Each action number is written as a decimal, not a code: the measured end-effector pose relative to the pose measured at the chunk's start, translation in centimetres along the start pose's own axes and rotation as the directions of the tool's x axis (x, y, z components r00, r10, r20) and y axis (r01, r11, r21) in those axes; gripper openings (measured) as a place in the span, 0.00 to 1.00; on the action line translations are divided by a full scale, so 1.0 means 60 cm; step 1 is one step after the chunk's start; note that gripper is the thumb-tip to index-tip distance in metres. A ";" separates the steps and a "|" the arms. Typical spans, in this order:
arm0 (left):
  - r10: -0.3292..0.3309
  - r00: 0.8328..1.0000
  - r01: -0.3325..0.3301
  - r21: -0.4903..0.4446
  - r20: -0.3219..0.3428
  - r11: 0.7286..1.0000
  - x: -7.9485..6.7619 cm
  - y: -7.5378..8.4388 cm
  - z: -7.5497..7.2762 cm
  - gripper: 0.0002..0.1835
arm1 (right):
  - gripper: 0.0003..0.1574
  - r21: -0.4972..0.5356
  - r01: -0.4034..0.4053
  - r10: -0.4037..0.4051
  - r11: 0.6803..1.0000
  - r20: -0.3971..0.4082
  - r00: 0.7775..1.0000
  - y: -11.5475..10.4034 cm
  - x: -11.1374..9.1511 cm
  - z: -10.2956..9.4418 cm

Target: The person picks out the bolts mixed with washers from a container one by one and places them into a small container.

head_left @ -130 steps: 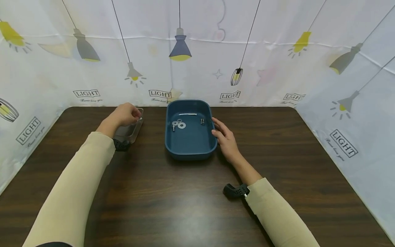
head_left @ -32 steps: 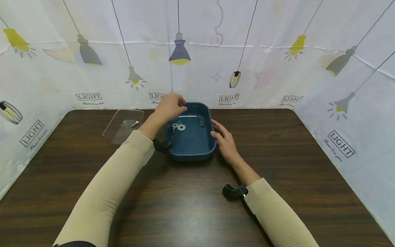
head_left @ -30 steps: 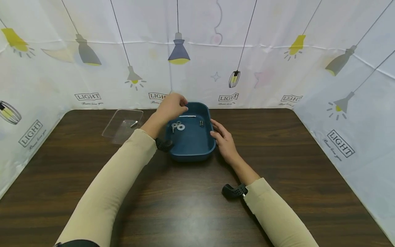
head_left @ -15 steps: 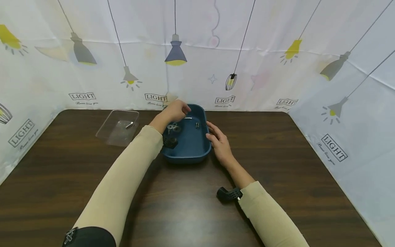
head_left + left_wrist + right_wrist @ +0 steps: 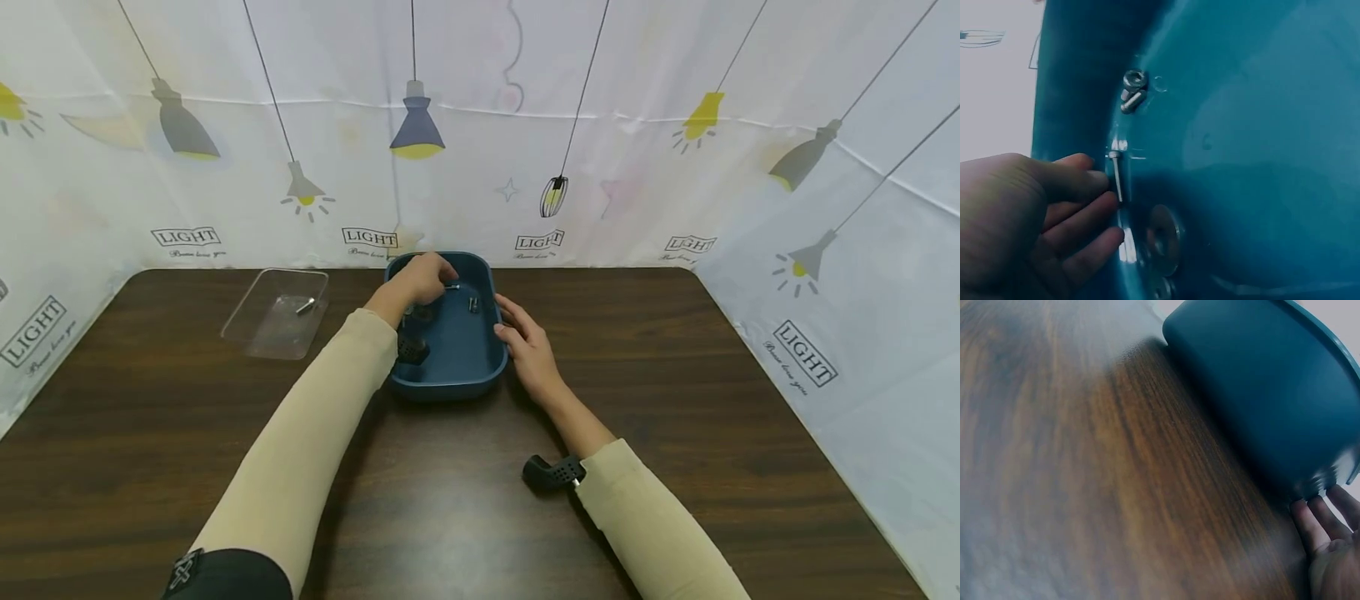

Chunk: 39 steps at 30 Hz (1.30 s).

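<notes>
A blue bin (image 5: 450, 386) with rounded corners stands on the table and holds small metal hardware. My left hand (image 5: 417, 282) reaches down into its back left part. In the left wrist view, the thumb and loosely bent fingers (image 5: 1099, 181) are right beside a long thin screw (image 5: 1117, 178), with nothing visible between them. Short screws (image 5: 1132, 101) lie farther along the floor with a ring-shaped piece, and a large washer (image 5: 1165, 240) lies near the fingers. My right hand (image 5: 527, 350) touches the bin's outer right side, its fingertips (image 5: 1317, 503) low on the wall.
A clear shallow plastic tray (image 5: 237, 321) sits on the table left of the bin, with a small metal piece (image 5: 306, 306) in it. Behind the dark wooden table (image 5: 660, 358) hangs a curtain (image 5: 480, 133) printed with lamps.
My left hand has gone from the clear tray over to the bin, then down inside it. My right hand stays at the bin's side. The head view has shifted slightly.
</notes>
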<state>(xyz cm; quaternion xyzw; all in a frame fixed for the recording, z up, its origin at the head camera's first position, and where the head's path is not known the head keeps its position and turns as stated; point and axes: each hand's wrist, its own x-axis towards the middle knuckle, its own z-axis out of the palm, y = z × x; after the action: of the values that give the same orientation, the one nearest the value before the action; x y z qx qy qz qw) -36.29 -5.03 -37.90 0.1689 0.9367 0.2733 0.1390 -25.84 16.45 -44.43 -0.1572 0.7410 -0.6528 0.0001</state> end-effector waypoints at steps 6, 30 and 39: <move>0.011 0.999 -0.010 0.009 -0.048 1.000 0.003 -0.008 0.010 0.21 | 0.31 0.005 -0.002 0.002 1.000 0.006 1.000 0.000 -0.001 0.001; -0.043 0.998 0.049 0.132 -0.052 0.990 0.030 0.018 0.027 0.17 | 0.30 -0.015 -0.004 0.004 1.000 -0.016 1.000 -0.001 0.001 -0.003; -0.062 0.998 0.056 0.170 0.030 0.984 0.032 0.019 0.029 0.18 | 0.31 -0.007 -0.018 0.018 1.000 0.002 1.000 -0.006 0.000 -0.001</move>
<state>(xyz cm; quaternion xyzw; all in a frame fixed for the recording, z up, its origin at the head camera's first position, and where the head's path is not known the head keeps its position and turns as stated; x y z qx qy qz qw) -37.14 -2.59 -38.98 0.1569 0.9585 0.1855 0.1490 -25.77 16.49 -44.07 -0.1511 0.7446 -0.6502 0.0063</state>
